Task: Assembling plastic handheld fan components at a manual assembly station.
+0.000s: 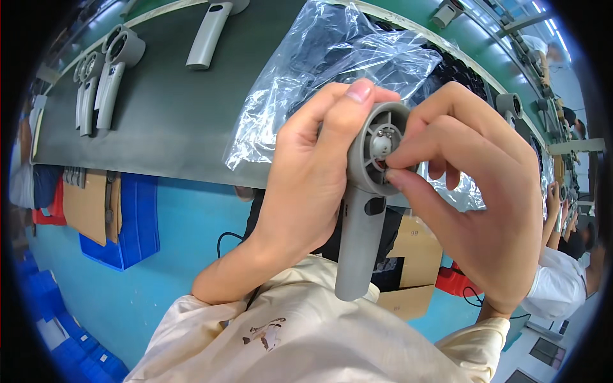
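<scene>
One grey fan (361, 220), long axis bodyward, handle end (354, 284) nearest.

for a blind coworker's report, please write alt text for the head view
A person's left hand holds a grey handheld fan by its round open head, while the right hand reaches its fingertips inside. Beyond, a clear plastic bag lies on a dark worktable, with more grey fans toward the left.
</scene>
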Tool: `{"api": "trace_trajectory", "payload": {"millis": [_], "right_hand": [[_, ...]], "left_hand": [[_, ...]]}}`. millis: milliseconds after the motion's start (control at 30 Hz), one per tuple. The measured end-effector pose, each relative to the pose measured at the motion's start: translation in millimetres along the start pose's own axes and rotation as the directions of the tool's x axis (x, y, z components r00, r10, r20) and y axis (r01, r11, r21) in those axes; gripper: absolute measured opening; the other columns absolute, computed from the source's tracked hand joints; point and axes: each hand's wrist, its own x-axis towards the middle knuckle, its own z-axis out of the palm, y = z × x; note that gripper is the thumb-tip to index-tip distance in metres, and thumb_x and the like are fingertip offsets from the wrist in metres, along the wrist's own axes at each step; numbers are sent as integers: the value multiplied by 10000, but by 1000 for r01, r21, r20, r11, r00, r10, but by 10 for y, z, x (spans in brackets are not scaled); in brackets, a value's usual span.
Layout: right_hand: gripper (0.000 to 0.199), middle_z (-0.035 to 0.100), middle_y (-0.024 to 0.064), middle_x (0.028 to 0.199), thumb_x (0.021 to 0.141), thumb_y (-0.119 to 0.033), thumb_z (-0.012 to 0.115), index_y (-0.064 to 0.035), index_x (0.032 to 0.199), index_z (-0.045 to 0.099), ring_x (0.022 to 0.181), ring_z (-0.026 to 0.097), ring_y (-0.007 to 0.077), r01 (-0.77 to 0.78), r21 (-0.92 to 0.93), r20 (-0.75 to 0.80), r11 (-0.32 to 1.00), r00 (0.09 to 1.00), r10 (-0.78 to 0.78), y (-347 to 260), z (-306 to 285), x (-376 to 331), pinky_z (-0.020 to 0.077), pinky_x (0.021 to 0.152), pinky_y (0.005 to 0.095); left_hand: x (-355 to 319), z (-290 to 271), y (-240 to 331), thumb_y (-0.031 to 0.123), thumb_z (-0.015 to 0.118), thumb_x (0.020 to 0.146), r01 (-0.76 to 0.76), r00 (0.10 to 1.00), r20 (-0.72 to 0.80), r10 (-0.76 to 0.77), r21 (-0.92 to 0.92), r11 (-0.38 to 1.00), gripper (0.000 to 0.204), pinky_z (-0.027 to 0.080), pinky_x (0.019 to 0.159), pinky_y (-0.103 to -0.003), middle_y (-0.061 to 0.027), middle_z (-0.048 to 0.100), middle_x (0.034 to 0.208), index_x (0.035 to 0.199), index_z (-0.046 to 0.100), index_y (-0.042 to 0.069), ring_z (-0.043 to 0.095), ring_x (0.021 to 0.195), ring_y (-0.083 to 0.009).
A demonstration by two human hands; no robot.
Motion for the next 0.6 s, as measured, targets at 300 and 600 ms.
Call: {"api": "trace_trajectory", "payload": {"millis": [300,600], "right_hand": [[181,523,20,746,607,90,705,-19,723,618,582,472,128,-138,108,57,985,990,132,260,35,-215,344,480,241],[296,584,91,739,662,-36,721,-8,895,541,707,583,323,-81,-8,252,997,964,81,403,-209,-172,451,578,387]], "left_hand": [[-14,-38,-57,262,495,960,-99,994,-51,99,16,995,286,445,616,-206,-25,589,835,975,609,0,517,709,-53],[-45,53,-102,242,454,976,-165,986,23,164,71,984,287,477,669,-229,-70,614,863,997,568,-21,576,757,-84]]}}
